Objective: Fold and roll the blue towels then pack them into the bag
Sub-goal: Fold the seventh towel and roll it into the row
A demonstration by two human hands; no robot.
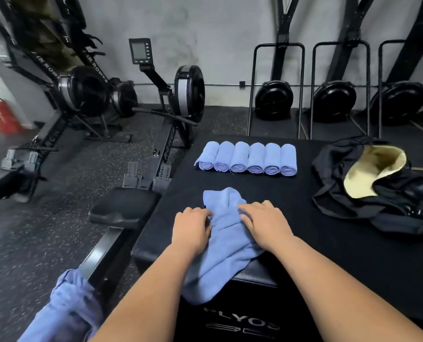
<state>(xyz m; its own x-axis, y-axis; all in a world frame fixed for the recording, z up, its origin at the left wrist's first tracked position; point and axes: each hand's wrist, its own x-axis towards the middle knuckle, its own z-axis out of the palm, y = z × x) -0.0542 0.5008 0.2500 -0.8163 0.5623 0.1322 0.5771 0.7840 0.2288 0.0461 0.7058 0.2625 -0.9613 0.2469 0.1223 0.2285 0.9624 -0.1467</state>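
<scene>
Head view. Shows loose blue towel (226, 240) crumpled on plyo box (328, 255), near end drooping over front edge. Looks light, soft and floppy, so likely best taken at corners or hem, not bunched middle. Sits between and under both hands: left hand (192, 229) fingers curled, pinching left fold; right hand (264, 223) fingers bent, seemingly clutching right fold.
</scene>
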